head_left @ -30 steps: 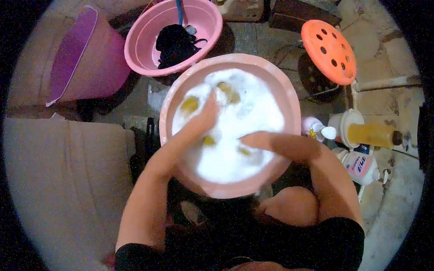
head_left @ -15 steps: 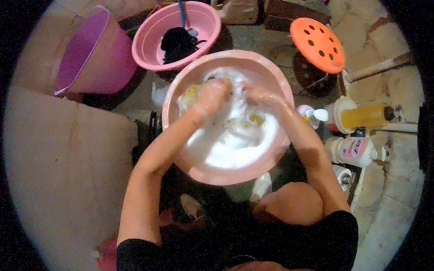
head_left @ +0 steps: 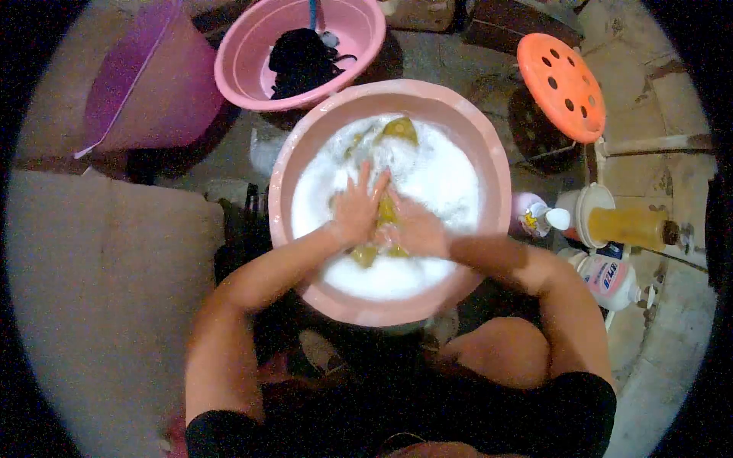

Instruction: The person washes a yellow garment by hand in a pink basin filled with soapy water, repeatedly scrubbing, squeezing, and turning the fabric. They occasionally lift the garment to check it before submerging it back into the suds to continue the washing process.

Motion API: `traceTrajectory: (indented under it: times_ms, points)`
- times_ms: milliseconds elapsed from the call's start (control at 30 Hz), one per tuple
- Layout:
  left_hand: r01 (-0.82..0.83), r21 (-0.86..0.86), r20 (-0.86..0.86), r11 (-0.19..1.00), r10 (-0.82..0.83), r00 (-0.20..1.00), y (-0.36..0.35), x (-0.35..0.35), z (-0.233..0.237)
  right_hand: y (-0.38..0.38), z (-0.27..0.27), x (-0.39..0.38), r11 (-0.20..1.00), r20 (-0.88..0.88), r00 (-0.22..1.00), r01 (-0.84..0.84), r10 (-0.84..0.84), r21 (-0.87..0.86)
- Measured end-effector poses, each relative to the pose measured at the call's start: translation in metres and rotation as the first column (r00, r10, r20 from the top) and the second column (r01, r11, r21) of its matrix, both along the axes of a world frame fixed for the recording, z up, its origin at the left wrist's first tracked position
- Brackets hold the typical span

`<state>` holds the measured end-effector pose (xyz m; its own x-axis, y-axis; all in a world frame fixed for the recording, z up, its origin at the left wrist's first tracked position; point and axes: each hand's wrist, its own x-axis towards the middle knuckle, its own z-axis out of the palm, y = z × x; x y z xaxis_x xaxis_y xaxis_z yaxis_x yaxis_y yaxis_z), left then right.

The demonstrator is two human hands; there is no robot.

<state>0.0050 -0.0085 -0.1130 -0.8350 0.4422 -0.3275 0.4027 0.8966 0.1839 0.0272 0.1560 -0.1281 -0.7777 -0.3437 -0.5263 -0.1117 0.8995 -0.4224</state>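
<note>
both hands, left hand [head_left: 356,211] and right hand [head_left: 416,227], clamped on yellow cloth [head_left: 385,210] in sudsy pink basin [head_left: 489,149].

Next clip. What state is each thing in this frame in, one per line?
wash basin, full of white suds
yellow cloth, wet, partly under suds, held under both hands
left hand, fingers spread, flat on the cloth
right hand, on the cloth, grip unclear
back basin, holding dark clothes
purple bucket, tilted on its side
orange stool, upright
</note>
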Motion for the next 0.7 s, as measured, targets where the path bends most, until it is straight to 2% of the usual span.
traceTrajectory:
  times_ms: [67, 100, 133, 167, 233, 300, 400, 433, 500, 533, 567, 600, 633, 667, 700]
  points:
    - [-0.021, 0.124, 0.195, 0.992, -0.004, 0.981, 0.002, -0.023, -0.010, 0.005, -0.021, -0.018, 0.997, 0.088, 0.994, -0.065, 0.069, -0.046]
    - [-0.013, 0.105, 0.055, 0.994, 0.008, 0.998, -0.005, -0.027, -0.079, 0.013, -0.026, -0.026, 0.987, 0.155, 0.981, -0.100, 0.118, -0.123]
    - [-0.009, 0.099, 0.138, 0.995, -0.004, 0.990, -0.010, -0.036, -0.096, 0.024, -0.030, -0.032, 0.973, 0.221, 0.963, -0.107, 0.152, -0.206]
    - [0.011, 0.108, 0.254, 0.994, -0.038, 0.966, -0.016, -0.051, -0.102, 0.037, -0.031, -0.038, 0.955, 0.281, 0.946, -0.081, 0.164, -0.285]
    - [0.031, 0.100, 0.357, 0.995, -0.065, 0.932, -0.029, -0.072, -0.113, 0.058, -0.032, -0.049, 0.927, 0.349, 0.924, -0.016, 0.157, -0.374]
    - [0.127, 0.079, 0.279, 0.989, -0.144, 0.949, -0.045, -0.082, -0.121, 0.068, -0.035, -0.060, 0.905, 0.383, 0.915, 0.054, 0.124, -0.422]
    - [0.343, -0.014, -0.063, 0.939, -0.343, 0.937, -0.046, -0.101, -0.105, 0.058, -0.057, -0.086, 0.922, 0.384, 0.922, 0.115, 0.038, -0.369]
    - [0.367, -0.053, -0.178, 0.929, -0.371, 0.912, -0.042, -0.107, -0.092, 0.047, -0.061, -0.103, 0.946, 0.354, 0.935, 0.111, 0.004, -0.305]
    - [0.310, 0.005, -0.220, 0.951, -0.302, 0.928, -0.021, -0.104, -0.034, 0.032, -0.049, -0.125, 0.971, 0.348, 0.937, 0.071, 0.013, -0.227]
    - [0.261, 0.075, -0.237, 0.963, -0.237, 0.942, -0.007, -0.096, -0.012, 0.028, -0.030, -0.128, 0.959, 0.419, 0.907, 0.080, 0.043, -0.271]
    - [0.205, 0.152, -0.247, 0.967, -0.163, 0.955, 0.006, -0.084, 0.007, 0.041, 0.029, -0.125, 0.842, 0.680, 0.711, 0.246, 0.180, -0.480]
    - [0.145, 0.233, -0.245, 0.962, -0.086, 0.966, 0.015, -0.070, 0.024, 0.056, 0.045, -0.119, 0.758, 0.756, 0.591, 0.347, 0.281, -0.553]
    - [0.144, 0.273, -0.199, 0.951, -0.090, 0.976, 0.022, -0.047, 0.047, 0.070, 0.060, -0.113, 0.678, 0.808, 0.443, 0.457, 0.388, -0.576]
    - [0.139, 0.313, -0.152, 0.940, -0.095, 0.984, 0.023, -0.021, 0.062, 0.077, 0.044, -0.104, 0.694, 0.705, 0.639, 0.356, 0.308, -0.626]
    - [0.276, 0.350, -0.226, 0.895, -0.205, 0.952, 0.017, -0.002, 0.052, 0.077, 0.032, -0.098, 0.716, 0.556, 0.799, 0.249, 0.228, -0.653]
